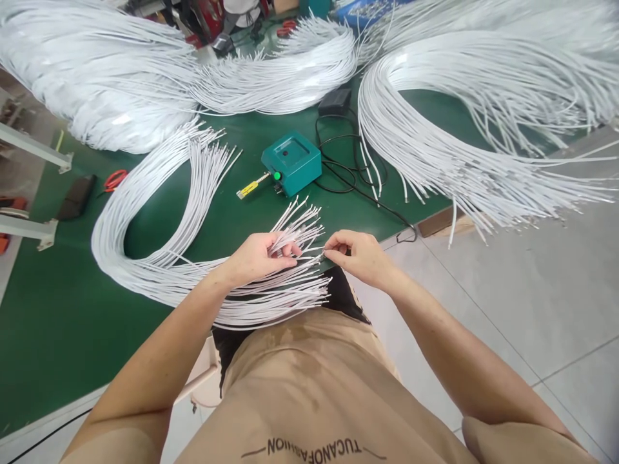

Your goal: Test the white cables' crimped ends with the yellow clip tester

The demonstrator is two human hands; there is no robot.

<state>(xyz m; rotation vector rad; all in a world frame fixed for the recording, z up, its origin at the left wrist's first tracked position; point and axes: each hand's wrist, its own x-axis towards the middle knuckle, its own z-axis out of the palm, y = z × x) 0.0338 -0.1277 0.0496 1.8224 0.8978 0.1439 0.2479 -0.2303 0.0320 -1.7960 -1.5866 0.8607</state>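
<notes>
A thick bundle of white wires [164, 280] curves across the green table and over its near edge towards my lap. My left hand [271, 254] is closed around several wires near their ends, with more wires running beneath it. Just to its right, my right hand [355, 254] pinches the tip of a wire between thumb and forefinger. The exact end piece in that pinch is too small to make out. Beyond my hands sits a teal box [293, 161] with a green button and a yellow-marked metal piece sticking out on its left.
Large heaps of white wires [97, 71] lie at the back left, with another bundle [411, 103] hanging over the right table edge. Red-handled scissors [115, 180] and a dark block [77, 196] lie at left. A black adapter [334, 102] and cable stand behind the box.
</notes>
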